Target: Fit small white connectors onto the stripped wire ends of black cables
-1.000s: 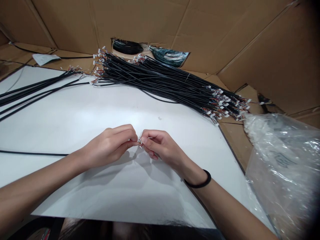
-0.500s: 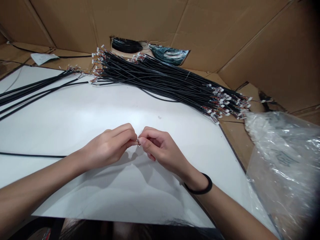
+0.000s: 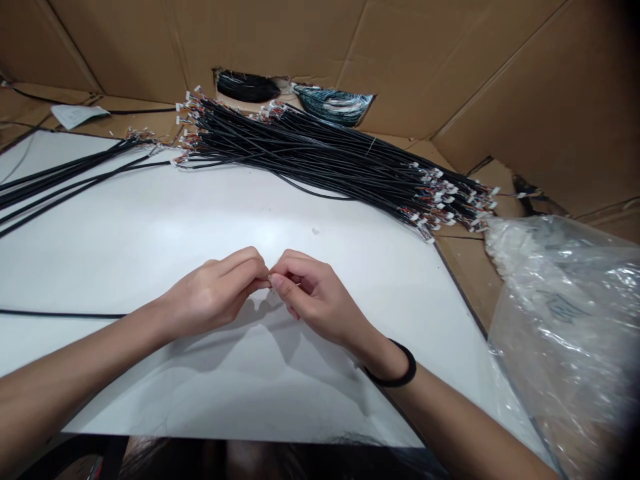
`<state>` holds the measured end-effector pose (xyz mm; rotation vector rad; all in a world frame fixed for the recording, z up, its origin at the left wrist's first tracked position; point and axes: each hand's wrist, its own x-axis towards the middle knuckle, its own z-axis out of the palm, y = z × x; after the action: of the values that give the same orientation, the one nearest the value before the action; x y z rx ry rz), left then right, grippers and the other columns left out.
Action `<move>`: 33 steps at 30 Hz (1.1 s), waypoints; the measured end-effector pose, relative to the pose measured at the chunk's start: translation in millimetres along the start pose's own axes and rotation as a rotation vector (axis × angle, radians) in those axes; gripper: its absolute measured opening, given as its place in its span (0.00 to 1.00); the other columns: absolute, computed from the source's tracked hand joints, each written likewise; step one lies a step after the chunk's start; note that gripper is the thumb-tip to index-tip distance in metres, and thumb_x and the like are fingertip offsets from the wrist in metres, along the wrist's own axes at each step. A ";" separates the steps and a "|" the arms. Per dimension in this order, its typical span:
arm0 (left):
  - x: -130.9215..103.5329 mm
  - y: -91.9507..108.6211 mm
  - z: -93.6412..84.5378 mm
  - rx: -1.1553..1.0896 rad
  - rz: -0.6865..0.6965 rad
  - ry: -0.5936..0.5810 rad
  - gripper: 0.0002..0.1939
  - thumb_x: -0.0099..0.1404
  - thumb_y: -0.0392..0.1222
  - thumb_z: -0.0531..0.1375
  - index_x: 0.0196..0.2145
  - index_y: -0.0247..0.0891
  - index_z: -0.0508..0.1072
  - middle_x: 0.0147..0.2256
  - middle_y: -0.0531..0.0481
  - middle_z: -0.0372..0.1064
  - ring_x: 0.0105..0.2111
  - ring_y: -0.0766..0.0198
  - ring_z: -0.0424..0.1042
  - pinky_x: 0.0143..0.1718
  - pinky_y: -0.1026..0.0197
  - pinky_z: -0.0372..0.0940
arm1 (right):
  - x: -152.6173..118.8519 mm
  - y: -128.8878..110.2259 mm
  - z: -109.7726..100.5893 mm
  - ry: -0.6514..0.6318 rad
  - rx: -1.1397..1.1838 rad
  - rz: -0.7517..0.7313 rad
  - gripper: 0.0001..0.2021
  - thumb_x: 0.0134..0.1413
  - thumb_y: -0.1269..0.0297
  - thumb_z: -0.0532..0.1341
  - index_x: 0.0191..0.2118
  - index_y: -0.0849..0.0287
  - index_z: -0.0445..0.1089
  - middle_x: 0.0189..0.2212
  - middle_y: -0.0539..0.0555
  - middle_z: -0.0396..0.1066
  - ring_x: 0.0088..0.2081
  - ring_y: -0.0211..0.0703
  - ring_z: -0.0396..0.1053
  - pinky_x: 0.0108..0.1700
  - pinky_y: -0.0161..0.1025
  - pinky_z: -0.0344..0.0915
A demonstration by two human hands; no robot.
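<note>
My left hand [image 3: 220, 290] is closed in a pinch over the white board [image 3: 200, 393], its fingertips meeting those of my right hand [image 3: 315, 290]. Thin wire ends [image 3: 271, 283] show between the two sets of fingertips; the rest of them is hidden by the fingers. My right hand pinches at the same wire ends with thumb and forefinger, a black band round its wrist. A black cable [image 3: 60, 313] runs from the left edge and passes out of sight behind my left forearm.
Black cables with white connectors [image 3: 310, 157] lie in a large pile across the back. More black cables [image 3: 65, 177] lie at the left. A clear plastic bag [image 3: 565, 313] is at the right. Cardboard walls [image 3: 270, 33] stand behind, with coiled cable [image 3: 333, 105] showing through a cutout.
The whole view has shifted slightly. Both hands remain together with their fingertips pinched, and the right fingertips sit a little closer to the left ones.
</note>
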<state>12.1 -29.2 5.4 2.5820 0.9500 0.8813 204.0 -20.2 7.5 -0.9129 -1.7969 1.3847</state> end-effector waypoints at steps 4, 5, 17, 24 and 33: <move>-1.9 -1.0 -0.4 -0.009 -0.002 -0.012 0.07 0.66 0.27 0.50 0.36 0.36 0.64 0.29 0.52 0.61 0.25 0.70 0.61 0.23 0.68 0.59 | 0.0 0.0 1.7 -0.014 0.058 0.038 0.14 0.60 0.58 0.58 0.26 0.60 0.66 0.27 0.49 0.60 0.24 0.33 0.58 0.24 0.33 0.55; -2.1 -1.2 -0.6 -0.014 0.000 -0.014 0.07 0.66 0.27 0.50 0.36 0.36 0.64 0.29 0.52 0.61 0.25 0.70 0.61 0.24 0.68 0.59 | 0.0 0.1 2.1 -0.026 0.083 0.048 0.14 0.60 0.57 0.58 0.26 0.60 0.66 0.27 0.49 0.59 0.23 0.32 0.58 0.23 0.33 0.56; 4.9 1.7 -5.1 -0.101 -0.018 0.044 0.04 0.66 0.30 0.56 0.34 0.36 0.65 0.31 0.50 0.64 0.28 0.70 0.63 0.27 0.67 0.61 | 1.6 5.7 -5.5 -0.101 0.216 0.076 0.15 0.61 0.56 0.58 0.29 0.62 0.65 0.21 0.45 0.59 0.18 0.30 0.59 0.22 0.32 0.55; 3.7 2.2 -6.4 -0.124 -0.053 0.037 0.05 0.63 0.29 0.57 0.36 0.35 0.66 0.33 0.50 0.64 0.25 0.72 0.61 0.25 0.68 0.61 | 1.9 8.2 -7.4 -0.087 0.221 0.105 0.14 0.60 0.55 0.59 0.30 0.62 0.67 0.22 0.45 0.60 0.18 0.29 0.59 0.21 0.32 0.56; 1.2 0.0 -2.4 -0.094 -0.087 0.028 0.03 0.65 0.31 0.56 0.36 0.36 0.67 0.33 0.50 0.66 0.27 0.70 0.63 0.27 0.67 0.60 | 1.5 3.6 -4.7 -0.041 0.179 0.130 0.15 0.59 0.55 0.60 0.29 0.61 0.67 0.23 0.46 0.60 0.19 0.29 0.59 0.22 0.32 0.57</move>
<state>11.4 -28.4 7.9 2.4370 0.9959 0.9180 207.6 -15.9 5.1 -0.9249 -1.6357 1.6282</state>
